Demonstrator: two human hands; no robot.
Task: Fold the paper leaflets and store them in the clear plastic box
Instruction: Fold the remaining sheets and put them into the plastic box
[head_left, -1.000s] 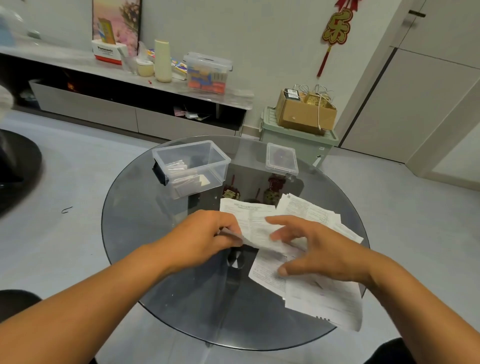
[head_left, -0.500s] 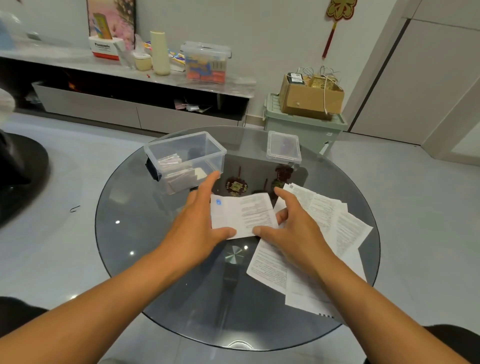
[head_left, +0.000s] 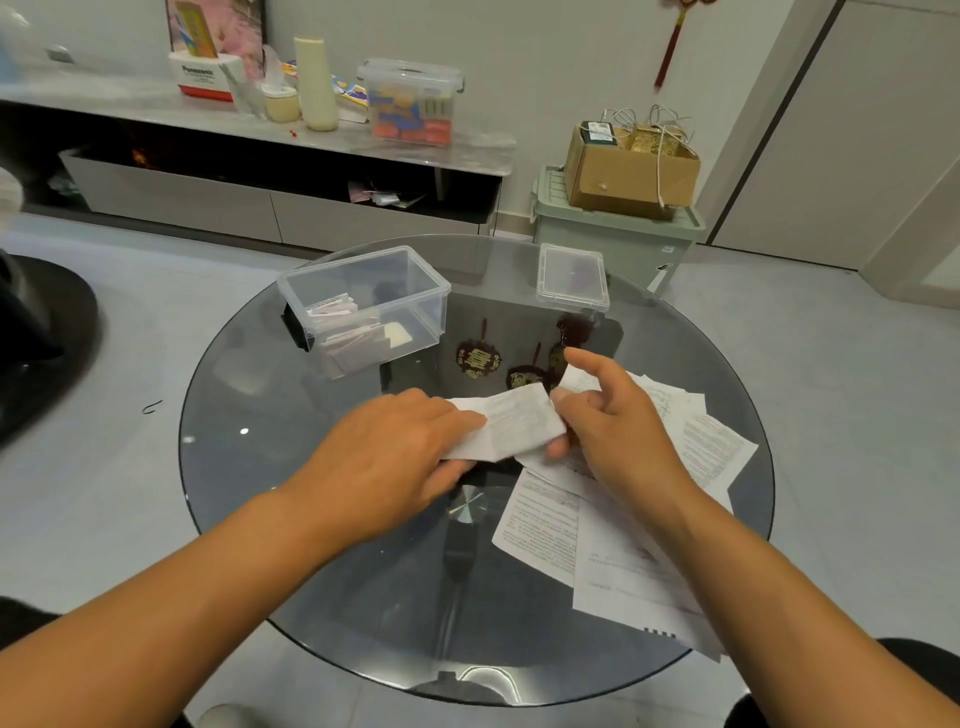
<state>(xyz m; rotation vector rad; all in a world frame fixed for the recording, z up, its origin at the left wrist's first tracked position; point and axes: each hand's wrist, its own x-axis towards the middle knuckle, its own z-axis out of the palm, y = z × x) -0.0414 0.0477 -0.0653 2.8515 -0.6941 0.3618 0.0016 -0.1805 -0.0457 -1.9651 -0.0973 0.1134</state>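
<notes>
Leaflet (head_left: 511, 423) under folding, held between both hands just above the middle of the round glass table (head_left: 249, 467). The left hand (head_left: 387, 460) pinches its left end, fingers on top and thumb apparently beneath, so that the sheet stays taut. The right hand (head_left: 608, 421) curls around the right end with the index finger raised, a posture that suits turning that end over for a further fold; whether a crease is being pressed cannot be told. The sheet already looks narrowed to a strip, so the fold is judged partly done.

Unfolded leaflets (head_left: 644, 519) lie fanned toward the table's right and near edge, partly under the right forearm, within reach as the supply.

The clear plastic box (head_left: 363, 304) stands open near the far left edge, well apart from the hands, with several folded leaflets (head_left: 343, 332) lying inside; its open top leaves it ready to receive the next one. The lid (head_left: 571, 278) rests separately by the far edge, to the right of the box, out of the working area.
</notes>
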